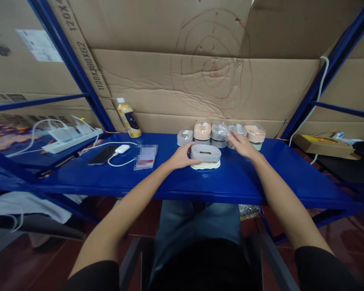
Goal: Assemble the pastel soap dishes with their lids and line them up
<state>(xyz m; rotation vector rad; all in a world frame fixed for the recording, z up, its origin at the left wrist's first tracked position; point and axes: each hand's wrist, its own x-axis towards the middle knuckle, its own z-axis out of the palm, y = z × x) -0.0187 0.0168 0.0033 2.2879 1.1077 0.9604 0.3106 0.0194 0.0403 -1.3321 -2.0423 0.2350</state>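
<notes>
A grey oval container with a slot in its top (205, 153) stands on a cream scalloped piece (206, 165) on the blue shelf. My left hand (182, 157) holds the container's left end, thumb low and fingers at the upper edge. Behind it is a row of several small containers, among them a grey one (185, 137), a peach-topped one (202, 131) and another peach one over green (255, 133). My right hand (241, 144) reaches over the row, its fingertips at a clear, shiny piece (223, 128); whether they grip it is too small to tell.
On the blue shelf (109, 178), a yellow bottle (129, 120) stands at the back left. Nearer are a dark phone (103, 155), a white charger (123, 149) with a cable, and another phone-like item (146, 157). Cardboard (139, 72) stands behind; an open box (324, 147) lies right.
</notes>
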